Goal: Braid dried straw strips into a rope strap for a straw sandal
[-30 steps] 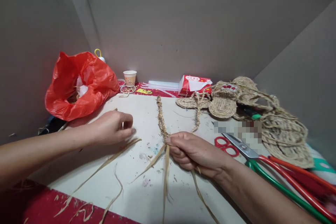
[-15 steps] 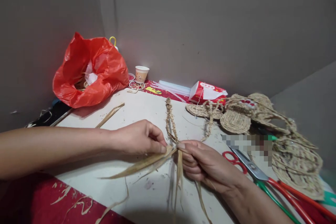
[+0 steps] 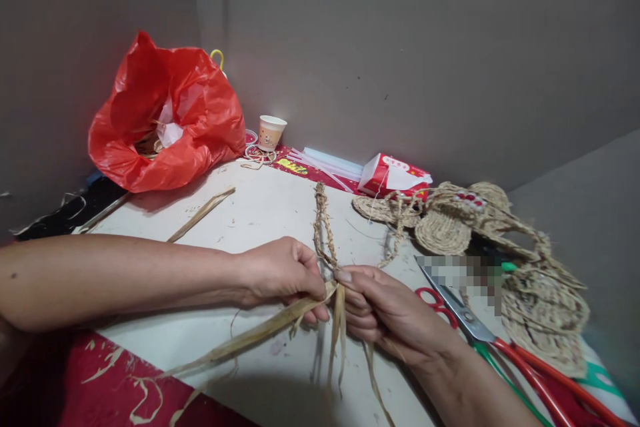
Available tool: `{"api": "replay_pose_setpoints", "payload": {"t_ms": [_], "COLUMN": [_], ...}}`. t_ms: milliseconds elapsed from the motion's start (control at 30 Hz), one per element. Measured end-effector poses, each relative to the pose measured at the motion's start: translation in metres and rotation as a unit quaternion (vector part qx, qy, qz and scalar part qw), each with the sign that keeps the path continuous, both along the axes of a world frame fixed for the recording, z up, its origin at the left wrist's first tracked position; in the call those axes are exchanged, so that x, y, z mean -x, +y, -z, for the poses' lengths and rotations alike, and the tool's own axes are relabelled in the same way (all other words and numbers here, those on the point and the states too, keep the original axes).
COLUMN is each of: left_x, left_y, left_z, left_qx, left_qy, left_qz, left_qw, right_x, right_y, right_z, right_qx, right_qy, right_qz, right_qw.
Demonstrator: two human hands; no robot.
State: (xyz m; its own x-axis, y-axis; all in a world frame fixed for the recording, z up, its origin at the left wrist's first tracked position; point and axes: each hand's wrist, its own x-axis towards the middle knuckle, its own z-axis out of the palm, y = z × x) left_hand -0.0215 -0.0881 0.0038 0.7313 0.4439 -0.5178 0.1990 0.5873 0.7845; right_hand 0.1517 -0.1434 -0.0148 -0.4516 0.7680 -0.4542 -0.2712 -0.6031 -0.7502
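Across the middle of the white-topped table, both hands meet at the near end of a rough, straw-coloured braided cord! The cord runs away from them in two close lengths lying side by side. Now to the right hand: its grip is closed tight, thumb pressed over curled fingers, pinning the cord's end right at the thumb tip. Below that thumb, loose tan strands hang towards the near edge. And the left hand, just beside it, has thumb and fingers pinched together, its grip holding a long, flat strip of dried tan fibre that trails away to the lower left.

Out beyond the left forearm lies another folded tan strip, and behind that sits a crumpled red plastic bag, its mouth gaping. Along the back, a small patterned paper cup and a red-and-white tissue pack. Over on the right, woven straw soles are heaped together, one bearing red beads. Nearer, large metal shears with red and green handles lie by the right forearm, red-handled scissors tucked close alongside.
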Motion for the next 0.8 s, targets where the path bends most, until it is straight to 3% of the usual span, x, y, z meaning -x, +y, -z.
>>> {"api": "replay_pose_setpoints", "payload": {"t_ms": [100,400,633,800], "left_x": [-0.0020,0.0043,0.0063,0.0045], "left_y": [0.0002,0.0013,0.0032,0.0009], "left_z": [0.0002,-0.0034,0.0026,-0.0011], "left_qx": [0.005,-0.074,-0.205,-0.237], "left_qy": [-0.002,0.008,0.005,0.027], "left_qz": [0.005,0.032,0.038,0.027], "left_qw": [1.000,0.997,0.978,0.971], "right_x": [0.0000,0.0014,0.0013,0.0031], "right_y": [0.0001,0.0004,0.0000,-0.0003], "right_z": [-0.0006,-0.0010,0.0002,-0.0008], "right_qx": [0.002,-0.006,-0.009,-0.011], "right_qy": [0.009,0.005,-0.006,0.006], "right_qz": [-0.008,-0.002,-0.004,-0.005], "right_qw": [1.000,1.000,1.000,1.000]}}
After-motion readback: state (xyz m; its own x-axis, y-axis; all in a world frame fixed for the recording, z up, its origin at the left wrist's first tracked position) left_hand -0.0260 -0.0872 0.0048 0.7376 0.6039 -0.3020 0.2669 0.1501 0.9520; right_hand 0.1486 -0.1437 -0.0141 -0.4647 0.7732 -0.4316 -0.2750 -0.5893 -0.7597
